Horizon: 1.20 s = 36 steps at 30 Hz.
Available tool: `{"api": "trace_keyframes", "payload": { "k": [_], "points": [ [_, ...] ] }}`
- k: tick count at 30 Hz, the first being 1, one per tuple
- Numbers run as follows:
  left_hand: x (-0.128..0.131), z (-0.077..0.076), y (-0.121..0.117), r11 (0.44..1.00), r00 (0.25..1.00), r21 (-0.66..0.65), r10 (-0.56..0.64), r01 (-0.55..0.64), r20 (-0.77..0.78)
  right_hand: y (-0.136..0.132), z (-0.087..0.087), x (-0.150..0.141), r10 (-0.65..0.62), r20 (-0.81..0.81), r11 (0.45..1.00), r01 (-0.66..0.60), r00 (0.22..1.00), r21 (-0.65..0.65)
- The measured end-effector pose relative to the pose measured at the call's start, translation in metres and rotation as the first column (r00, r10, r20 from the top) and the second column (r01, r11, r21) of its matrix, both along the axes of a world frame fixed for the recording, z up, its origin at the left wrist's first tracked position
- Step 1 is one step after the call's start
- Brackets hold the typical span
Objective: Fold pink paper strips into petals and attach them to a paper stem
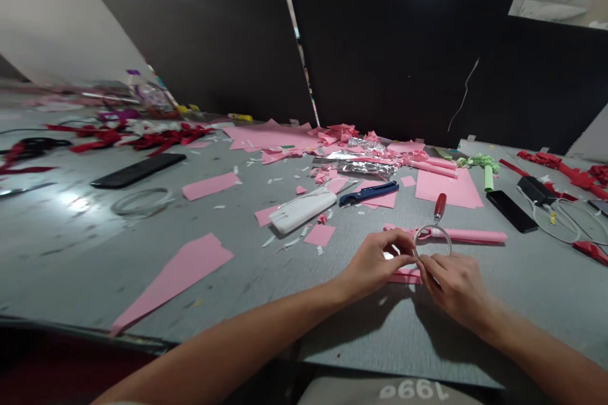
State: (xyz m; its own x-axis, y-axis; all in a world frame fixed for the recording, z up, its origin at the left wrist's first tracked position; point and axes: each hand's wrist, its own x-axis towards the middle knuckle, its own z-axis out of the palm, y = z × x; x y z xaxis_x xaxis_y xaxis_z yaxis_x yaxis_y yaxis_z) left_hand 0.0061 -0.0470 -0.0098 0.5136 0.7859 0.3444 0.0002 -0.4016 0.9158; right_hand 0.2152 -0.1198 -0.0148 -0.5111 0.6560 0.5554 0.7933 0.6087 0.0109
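Observation:
A thin, ring-shaped roll of clear tape (pixel 449 240) stands upright between my two hands, over the table's front right part. My left hand (pixel 382 261) is closed, thumb and forefinger pinching at the ring's left edge. My right hand (pixel 451 278) is also closed, its fingers on the ring's lower edge. Whether a tape end is peeled off is too small to tell. Beneath my fingers lies a folded pink paper strip (pixel 405 276), partly hidden. Just behind the ring are a pink rolled paper tube (pixel 477 236) and a red-handled tool (pixel 440 205).
A blue utility knife (pixel 369 193) and a white case (pixel 304 209) lie left of centre. Pink paper sheets (pixel 449 186) and crumpled foil (pixel 363 166) are behind. Phones (pixel 512 211), cables and red ribbon lie right. A pink cut-out (pixel 178 275) reaches the front edge.

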Motion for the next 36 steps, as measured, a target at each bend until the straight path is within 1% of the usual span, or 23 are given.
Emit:
{"api": "trace_keyframes", "payload": {
  "k": [3, 7, 9, 11, 13, 15, 17, 19, 20, 23, 25, 26, 28, 33, 36],
  "points": [
    [0.002, 0.002, -0.001, 0.999, 0.999, -0.013, 0.032, -0.032, 0.009, 0.001, 0.002, -0.001, 0.0, 0.04, 0.998, -0.003, 0.999, 0.063],
    [0.005, 0.0, -0.006, 0.999, 0.999, -0.009, 0.05, -0.05, 0.013, 0.002, 0.003, -0.003, -0.033, 0.112, 0.991, 0.018, 0.993, 0.131],
    [0.003, -0.002, -0.002, 0.997, 0.997, 0.013, 0.08, -0.08, 0.011, 0.0, 0.004, -0.005, -0.043, 0.127, 0.986, 0.021, 0.991, 0.168],
    [-0.006, -0.002, 0.01, 0.986, 0.986, 0.04, 0.163, -0.164, 0.023, -0.004, 0.006, -0.006, -0.029, 0.11, 0.977, 0.004, 0.994, 0.215],
    [-0.019, -0.001, 0.029, 0.962, 0.962, 0.032, 0.269, -0.271, 0.05, -0.008, 0.01, -0.004, 0.005, 0.065, 0.97, -0.021, 0.998, 0.243],
    [-0.032, 0.001, 0.048, 0.934, 0.932, 0.011, 0.354, -0.356, 0.08, -0.009, 0.015, 0.001, 0.016, 0.009, 0.975, -0.018, 1.0, 0.221],
    [-0.04, 0.004, 0.058, 0.927, 0.923, -0.012, 0.374, -0.375, 0.089, -0.003, 0.019, 0.009, -0.023, -0.034, 0.985, 0.028, 0.999, 0.168],
    [-0.041, 0.005, 0.059, 0.941, 0.937, -0.027, 0.34, -0.338, 0.078, 0.006, 0.022, 0.021, -0.096, -0.053, 0.988, 0.102, 0.994, 0.119],
    [-0.039, 0.005, 0.056, 0.953, 0.951, -0.036, 0.302, -0.301, 0.065, 0.012, 0.022, 0.028, -0.137, -0.054, 0.985, 0.142, 0.989, 0.097],
    [-0.031, 0.004, 0.045, 0.983, 0.99, -0.129, 0.135, -0.128, 0.049, 0.027, 0.019, 0.046, -0.245, -0.049, 0.968, 0.247, 0.968, 0.036],
    [-0.029, 0.003, 0.041, 0.975, 0.997, -0.222, 0.039, -0.022, 0.071, 0.034, 0.015, 0.056, -0.309, -0.028, 0.951, 0.309, 0.951, -0.002],
    [-0.029, 0.003, 0.04, 0.966, 0.996, -0.259, 0.015, 0.008, 0.085, 0.037, 0.013, 0.06, -0.336, -0.013, 0.942, 0.336, 0.942, -0.017],
    [-0.03, 0.004, 0.041, 0.956, 0.995, -0.294, 0.013, 0.016, 0.098, 0.041, 0.01, 0.066, -0.383, 0.016, 0.923, 0.383, 0.924, -0.037],
    [-0.03, 0.007, 0.041, 0.946, 0.994, -0.325, 0.048, -0.014, 0.097, 0.046, 0.009, 0.075, -0.459, 0.059, 0.883, 0.462, 0.887, -0.08],
    [-0.03, 0.007, 0.041, 0.946, 0.995, -0.325, 0.025, 0.008, 0.098, 0.046, 0.011, 0.075, -0.492, 0.094, 0.862, 0.499, 0.866, -0.092]
  ]
}}
